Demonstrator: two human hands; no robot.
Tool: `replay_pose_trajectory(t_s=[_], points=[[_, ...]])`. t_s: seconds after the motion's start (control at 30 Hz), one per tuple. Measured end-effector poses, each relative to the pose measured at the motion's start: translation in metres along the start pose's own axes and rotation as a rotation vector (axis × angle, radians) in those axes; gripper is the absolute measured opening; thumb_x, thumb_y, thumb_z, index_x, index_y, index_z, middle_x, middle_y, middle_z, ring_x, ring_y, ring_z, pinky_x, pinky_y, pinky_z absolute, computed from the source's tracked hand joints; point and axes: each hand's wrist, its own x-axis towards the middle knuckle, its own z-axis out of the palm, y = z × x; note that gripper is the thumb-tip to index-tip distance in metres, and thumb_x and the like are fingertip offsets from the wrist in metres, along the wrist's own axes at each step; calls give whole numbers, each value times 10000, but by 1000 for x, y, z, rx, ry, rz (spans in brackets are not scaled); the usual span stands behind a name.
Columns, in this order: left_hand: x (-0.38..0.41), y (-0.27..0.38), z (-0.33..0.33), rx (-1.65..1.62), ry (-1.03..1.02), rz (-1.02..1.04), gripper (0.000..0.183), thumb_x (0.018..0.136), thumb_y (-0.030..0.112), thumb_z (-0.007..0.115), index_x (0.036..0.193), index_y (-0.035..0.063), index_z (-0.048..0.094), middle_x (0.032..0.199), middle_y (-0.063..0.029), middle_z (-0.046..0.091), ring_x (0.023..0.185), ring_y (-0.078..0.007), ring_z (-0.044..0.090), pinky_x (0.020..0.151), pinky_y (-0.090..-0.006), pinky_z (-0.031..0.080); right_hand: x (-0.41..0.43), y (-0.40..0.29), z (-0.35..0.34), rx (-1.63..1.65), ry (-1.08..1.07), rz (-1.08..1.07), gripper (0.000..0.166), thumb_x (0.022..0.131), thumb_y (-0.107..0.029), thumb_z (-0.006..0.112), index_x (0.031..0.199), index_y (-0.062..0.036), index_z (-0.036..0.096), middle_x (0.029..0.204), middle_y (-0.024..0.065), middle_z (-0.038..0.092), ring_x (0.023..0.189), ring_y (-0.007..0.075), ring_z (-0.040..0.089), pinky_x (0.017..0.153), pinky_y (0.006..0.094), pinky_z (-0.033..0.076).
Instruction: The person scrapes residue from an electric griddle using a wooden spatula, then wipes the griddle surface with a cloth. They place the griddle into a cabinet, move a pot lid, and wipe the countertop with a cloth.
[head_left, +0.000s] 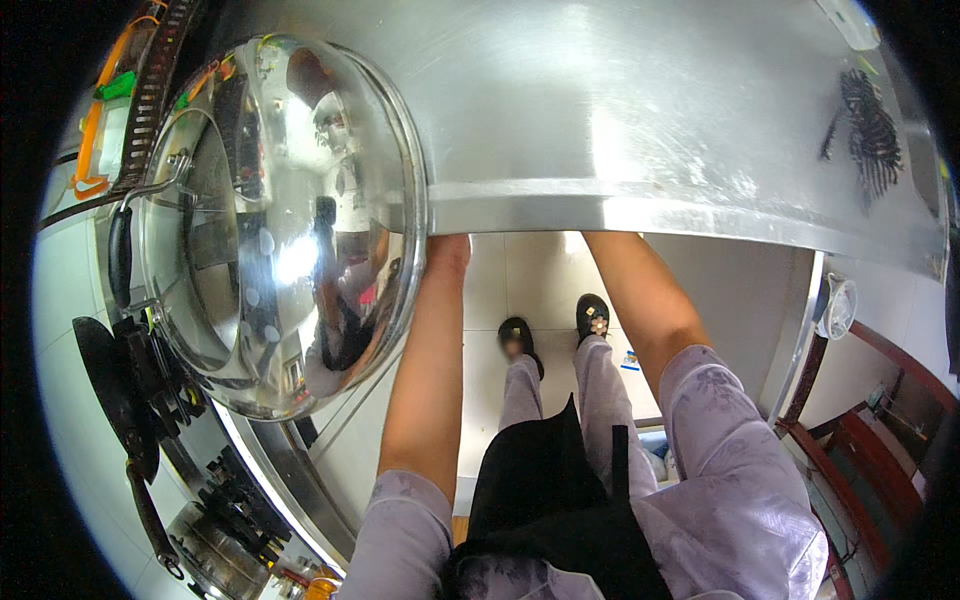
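Both of my hands are out of view, hidden under the front edge of a stainless steel counter (525, 112). My left forearm (427, 375) reaches forward beneath that edge, just right of a large lid. My right forearm (645, 292) goes under it farther to the right. What the hands touch or hold cannot be seen. The shiny domed metal lid (300, 187) stands on its side at the counter's left end, its black handle (120, 255) facing left. On the counter's right part lies a dark, ribbed bundle (870, 135) whose kind is unclear.
At the left are a black slotted rack (150, 97), a dark pan (112, 390), and stove burners (240, 495) beside a metal pot (217, 551). A reddish wooden chair (862, 457) stands at the right. My shoes (592, 319) are on the tiled floor (540, 277).
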Motion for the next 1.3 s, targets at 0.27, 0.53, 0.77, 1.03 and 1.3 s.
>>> replay_pose_trajectory(t_s=[0.27, 0.53, 0.77, 1.03, 1.3], points=[[-165, -48, -89, -40, 76, -236, 523, 930, 268, 503, 1352, 28, 309, 1311, -128, 442, 1119, -274, 515, 880, -371, 450, 58, 23, -5, -121, 6, 1, 333, 875, -249, 518, 1103, -7, 518, 1018, 113, 589, 924, 204, 557, 840, 354, 459], [-254, -32, -244, -221, 591, -334, 666, 902, 222, 524, 1418, 99, 120, 1377, -159, 326, 1151, -339, 481, 916, -472, 409, 82, 34, -8, -477, -38, 58, 300, 875, -227, 514, 1068, 2, 532, 1000, 113, 592, 899, 184, 557, 815, 337, 463], [-247, 27, -266, -156, 735, 49, 502, 844, 100, 589, 1287, 145, 357, 1161, -57, 492, 961, -189, 550, 820, -383, 431, -58, 39, -86, -1168, -130, -112, 340, 876, -169, 515, 1123, 64, 500, 965, 125, 579, 836, 163, 552, 779, 310, 461], [-246, 55, -299, -70, 632, 90, 120, 840, 117, 583, 945, 121, 524, 922, 19, 538, 844, -102, 506, 715, -292, 405, -396, -194, -89, -2188, 232, -1174, 659, 718, -217, 659, 1284, 4, 405, 1261, 237, 409, 1146, 409, 377, 978, 515, 258], [-251, 49, -282, 22, 518, 80, 192, 838, 42, 541, 1024, 75, 504, 909, 1, 506, 794, -132, 469, 718, -285, 398, -382, -246, -140, -2020, 364, -289, 921, 692, -494, 679, 1275, 126, 325, 1128, 265, 559, 1050, 366, 555, 875, 402, 447]])
